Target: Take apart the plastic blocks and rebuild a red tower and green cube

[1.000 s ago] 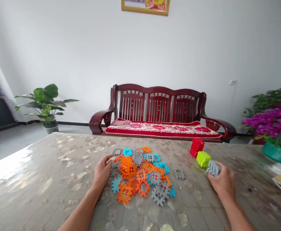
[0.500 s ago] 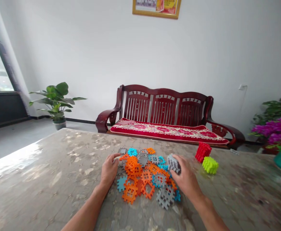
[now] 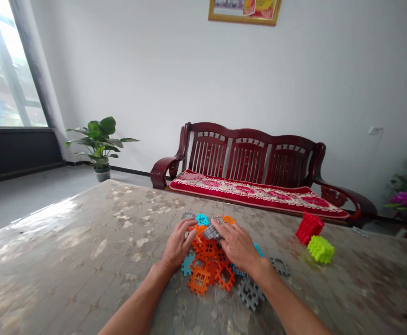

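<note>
A loose pile of interlocking plastic tiles lies on the table in front of me, with orange tiles [image 3: 199, 280], grey tiles [image 3: 250, 293] and blue tiles [image 3: 202, 219]. My right hand [image 3: 237, 244] reaches over the pile from the right, its fingers closed on a stack of grey tiles [image 3: 211, 232], which is tilted. On the pile's left side is my left hand [image 3: 179, 242], thumb and fingers apart, close to the stack and above orange and grey tiles. Parts of the pile are hidden under both hands.
To the right stand a red stack of tiles [image 3: 309, 228] and a yellow-green stack [image 3: 321, 249], side by side on the patterned table [image 3: 84, 251]. Beyond the table's far edge is a wooden bench [image 3: 243, 158] with a red cover. A potted plant [image 3: 102, 139] stands at the left.
My right hand has moved left over the pile with the grey stack, which now tilts. My left hand has come closer to it. The view has swung slightly left.
</note>
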A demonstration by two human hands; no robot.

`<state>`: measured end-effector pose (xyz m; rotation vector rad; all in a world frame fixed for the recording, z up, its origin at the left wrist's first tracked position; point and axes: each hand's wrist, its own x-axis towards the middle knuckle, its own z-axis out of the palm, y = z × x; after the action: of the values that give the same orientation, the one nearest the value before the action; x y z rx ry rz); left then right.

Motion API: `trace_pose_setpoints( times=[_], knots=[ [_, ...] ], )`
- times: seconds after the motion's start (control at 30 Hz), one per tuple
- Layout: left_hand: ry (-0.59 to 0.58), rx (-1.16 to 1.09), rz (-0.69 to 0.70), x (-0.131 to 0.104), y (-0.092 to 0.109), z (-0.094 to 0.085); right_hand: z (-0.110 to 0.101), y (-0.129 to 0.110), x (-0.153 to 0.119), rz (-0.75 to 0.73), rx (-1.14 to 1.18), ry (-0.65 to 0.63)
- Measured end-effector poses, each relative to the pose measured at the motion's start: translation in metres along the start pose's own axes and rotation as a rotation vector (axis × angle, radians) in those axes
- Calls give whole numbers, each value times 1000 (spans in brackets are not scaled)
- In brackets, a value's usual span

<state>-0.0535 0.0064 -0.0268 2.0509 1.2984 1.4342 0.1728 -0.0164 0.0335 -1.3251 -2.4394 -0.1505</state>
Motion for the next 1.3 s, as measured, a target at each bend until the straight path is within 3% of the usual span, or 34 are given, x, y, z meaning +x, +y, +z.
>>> trace_pose_setpoints(
  times=[0.2,0.37,0.5,0.63,0.97,1.17,1.3],
  knots=[
    [-242,58,94,-4,9,9,1,4,0,54,111,34],
    [-251,96,79,-3,5,16,8,20,-11,183,301,88],
    [-188,132,72,0,6,20,17,29,-14,236,471,170],
    [-63,135,-10,2,4,22,21,36,-14,263,498,292],
    [315,59,-296,8,-8,8,14,42,-9,351,500,238],
    [313,56,-415,9,-7,4,8,41,-7,303,387,139],
    [323,70,-451,9,-6,3,-1,44,-7,260,452,62]
  ],
)
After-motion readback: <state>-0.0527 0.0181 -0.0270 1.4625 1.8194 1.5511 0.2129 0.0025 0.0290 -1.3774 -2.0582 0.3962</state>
